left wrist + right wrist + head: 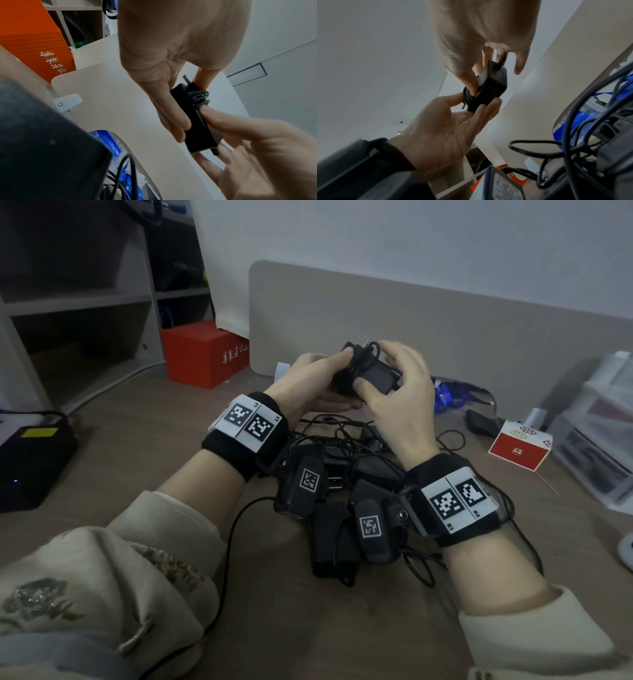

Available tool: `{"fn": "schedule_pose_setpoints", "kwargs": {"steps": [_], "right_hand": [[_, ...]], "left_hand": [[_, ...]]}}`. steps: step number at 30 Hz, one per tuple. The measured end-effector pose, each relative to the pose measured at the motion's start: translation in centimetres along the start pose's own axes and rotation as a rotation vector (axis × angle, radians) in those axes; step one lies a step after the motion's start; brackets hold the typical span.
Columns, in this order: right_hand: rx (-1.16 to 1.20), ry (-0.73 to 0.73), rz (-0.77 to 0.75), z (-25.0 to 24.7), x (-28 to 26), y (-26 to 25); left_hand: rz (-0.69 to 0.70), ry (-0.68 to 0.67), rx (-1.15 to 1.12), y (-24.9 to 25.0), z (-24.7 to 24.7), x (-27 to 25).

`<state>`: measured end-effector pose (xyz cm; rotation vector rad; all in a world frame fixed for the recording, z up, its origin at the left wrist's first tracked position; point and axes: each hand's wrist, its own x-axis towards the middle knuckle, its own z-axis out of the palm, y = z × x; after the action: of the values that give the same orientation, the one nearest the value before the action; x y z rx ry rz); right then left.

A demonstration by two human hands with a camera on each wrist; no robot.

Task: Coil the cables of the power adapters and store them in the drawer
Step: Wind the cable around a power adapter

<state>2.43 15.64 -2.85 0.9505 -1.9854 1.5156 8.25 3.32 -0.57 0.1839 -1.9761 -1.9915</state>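
Head view | left hand (pixel 310 386) and right hand (pixel 399 398) both grip black adapter (pixel 376 374), cable (pixel 364 356) wound round it | clear plastic drawers (pixel 596 436) at right, contents unclear

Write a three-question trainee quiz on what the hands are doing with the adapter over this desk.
1. True or false: the held adapter has its cable wound around its body.
2. Which hands touch that adapter? A) left hand only B) right hand only C) both
3. Fill in: the remaining adapters and loose cables lie in a heap on the ___ beneath the wrists.

Key: 1 true; 2 C; 3 desk.
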Motion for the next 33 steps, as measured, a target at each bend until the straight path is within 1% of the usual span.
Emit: {"fn": "schedule_pose_setpoints", "kwargs": {"steps": [7,8,10,13,15,18,21,24,26,29,31,33], "right_hand": [[0.034,-0.006,0.069,-0.1,0.2,0.4],[0.063,-0.008,0.098,0.0,0.2,0.5],[0.157,-0.039,0.202,0.2,0.4,0.5],[0.228,-0.067,0.313,0.5,0.4,0.8],[0.242,-0.056,0.353,0.6,0.5,1.0],[0.308,0.008,0.41,0.6,1.0,1.5],[0.392,0.03,0.456,0.5,1.4,1.7],[0.415,0.05,0.465,0.6,1.4,1.9],[0.385,0.093,0.44,0.6,1.5,2.0],[0.361,0.117,0.42,0.5,1.6,2.1],[0.358,0.121,0.408,0.6,1.5,2.1],[0.329,0.14,0.382,0.7,1.4,2.1]], "left_hand": [[0.057,0.015,0.033,0.0,0.0,0.0],[0.06,0.018,0.024,0.0,0.0,0.0],[0.073,0.029,0.022,0.0,0.0,0.0],[0.111,0.035,0.106,-0.1,0.3,0.0],[0.133,0.011,0.182,0.0,0.7,-0.2],[0.173,-0.052,0.307,0.3,1.1,-0.6],[0.207,-0.123,0.364,0.5,0.9,-0.9],[0.221,-0.143,0.415,0.6,0.7,-1.0],[0.226,-0.098,0.518,0.6,0.7,-0.9],[0.15,-0.028,0.665,0.7,0.7,-0.9],[0.106,-0.017,0.765,0.5,0.5,-0.7],[0.102,-0.014,0.784,0.3,0.3,-0.4]]}}
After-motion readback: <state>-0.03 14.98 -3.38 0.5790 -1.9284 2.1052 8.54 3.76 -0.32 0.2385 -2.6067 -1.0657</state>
